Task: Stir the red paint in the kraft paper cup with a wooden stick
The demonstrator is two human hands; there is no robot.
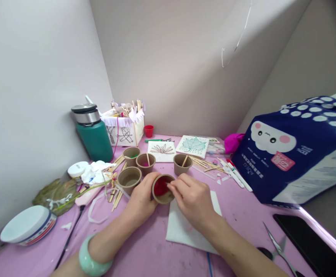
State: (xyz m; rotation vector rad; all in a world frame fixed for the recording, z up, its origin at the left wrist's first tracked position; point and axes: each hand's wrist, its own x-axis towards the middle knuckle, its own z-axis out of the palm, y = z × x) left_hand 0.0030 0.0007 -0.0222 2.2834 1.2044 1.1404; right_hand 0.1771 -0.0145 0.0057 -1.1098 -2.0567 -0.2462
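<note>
The left hand (pixel 142 197) was curled around the near-left wall of a brown paint cup (pixel 164 198), its fingers closed to the cup's width and holding it tilted, mouth toward the viewer. The cup, with red paint (pixel 160 186) inside, was located above the middle of the pink counter (pixel 133 246), just beyond the upper-left corner of a white square panel (pixel 182 227); contact between cup and counter could not be determined. The right hand (pixel 194 197) was positioned at the cup's right rim, thumb and fingertips pinched together over the opening; the object in the pinch, if any, could not be identified. Three brown cups stood to the left of the held cup: one with green contents (pixel 132 155), one with magenta contents and a wooden stick (pixel 148 159), and a third (pixel 129 179) nearest the left hand. A fourth cup (pixel 182 168), also with a stick, stood behind the right hand. Behind the cups lay a flower-drawing panel (pixel 161 151) and a leaf-drawing panel (pixel 193 146). Scissors (pixel 281 250) lay beside a black flat device (pixel 315 246) at right.
</note>
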